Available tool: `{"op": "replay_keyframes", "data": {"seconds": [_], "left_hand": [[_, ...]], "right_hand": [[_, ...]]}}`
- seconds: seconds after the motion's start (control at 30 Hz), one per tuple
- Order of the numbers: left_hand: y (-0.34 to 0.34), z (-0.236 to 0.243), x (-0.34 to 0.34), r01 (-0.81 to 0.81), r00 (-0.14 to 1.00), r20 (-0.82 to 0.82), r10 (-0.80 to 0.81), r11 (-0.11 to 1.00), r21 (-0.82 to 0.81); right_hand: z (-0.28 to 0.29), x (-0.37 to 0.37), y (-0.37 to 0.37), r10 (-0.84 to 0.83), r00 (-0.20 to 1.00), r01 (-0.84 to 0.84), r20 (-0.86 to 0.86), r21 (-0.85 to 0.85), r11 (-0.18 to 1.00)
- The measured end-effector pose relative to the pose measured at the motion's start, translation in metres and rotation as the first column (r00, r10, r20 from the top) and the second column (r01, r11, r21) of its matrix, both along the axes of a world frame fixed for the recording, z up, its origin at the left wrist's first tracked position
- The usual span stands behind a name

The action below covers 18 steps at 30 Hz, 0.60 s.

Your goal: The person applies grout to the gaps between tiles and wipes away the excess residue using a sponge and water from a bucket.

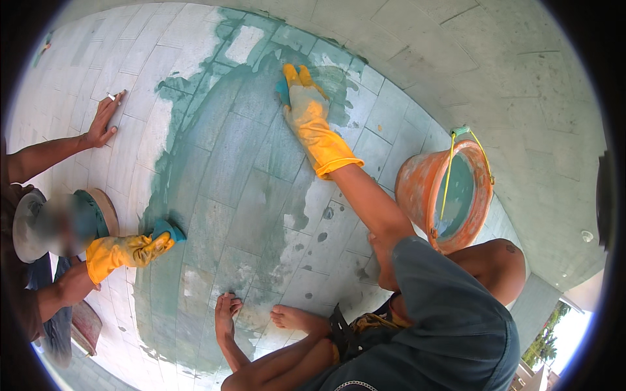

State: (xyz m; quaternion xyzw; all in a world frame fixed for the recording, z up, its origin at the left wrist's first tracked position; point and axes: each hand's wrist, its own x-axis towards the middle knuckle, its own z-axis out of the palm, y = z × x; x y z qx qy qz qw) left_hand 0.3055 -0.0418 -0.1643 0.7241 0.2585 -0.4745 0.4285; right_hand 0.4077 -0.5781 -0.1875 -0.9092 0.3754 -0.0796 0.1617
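My right hand (306, 104) wears a long yellow rubber glove, smeared with grey. It reaches far forward and presses a teal sponge (282, 92), mostly hidden beneath the glove, onto the tiled floor (228, 153). Wet green-grey film covers the tiles around it. Near my bare foot (290, 318), my bare left hand (227, 311) rests on the tiles with its fingers stretched out, holding nothing.
At my right stands a stained orange bucket (414, 182) with a yellow handle and greenish liquid inside. At left, a co-worker's yellow-gloved hand (134, 251) holds a teal sponge (168, 231); their bare hand (104, 120) holds a cigarette. A grey wall (521, 130) lies beyond.
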Motion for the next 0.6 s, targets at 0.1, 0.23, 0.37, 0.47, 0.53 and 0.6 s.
{"op": "replay_keyframes", "data": {"seconds": [0.1, 0.23, 0.37, 0.47, 0.53, 0.6], "left_hand": [[0.003, -0.001, -0.003, -0.031, 0.999, 0.041, 0.032, 0.999, -0.017], [0.001, -0.002, -0.005, -0.019, 0.999, 0.049, 0.019, 1.0, 0.002], [0.001, -0.001, -0.001, -0.013, 0.999, 0.033, 0.013, 1.0, -0.005], [0.0, 0.0, -0.001, 0.013, 1.0, 0.017, -0.013, 1.0, 0.01], [0.003, 0.003, -0.002, -0.01, 1.0, 0.001, 0.01, 1.0, 0.027], [0.003, 0.001, -0.001, -0.021, 1.0, 0.015, 0.021, 1.0, 0.013]], "right_hand": [[0.003, -0.001, -0.005, 0.177, 0.983, -0.179, 0.054, 0.036, 0.983], [0.006, 0.02, -0.069, 0.074, 0.944, -0.064, 0.321, -0.041, 0.997], [0.018, 0.044, -0.107, 0.111, 0.99, -0.104, 0.084, -0.084, 0.991], [0.016, 0.03, -0.09, 0.154, 0.988, -0.154, -0.03, -0.006, 0.988], [0.021, 0.018, -0.066, 0.195, 0.979, -0.2, 0.052, 0.127, 0.972], [0.027, -0.004, -0.056, 0.215, 0.958, -0.269, 0.189, 0.34, 0.901]]}}
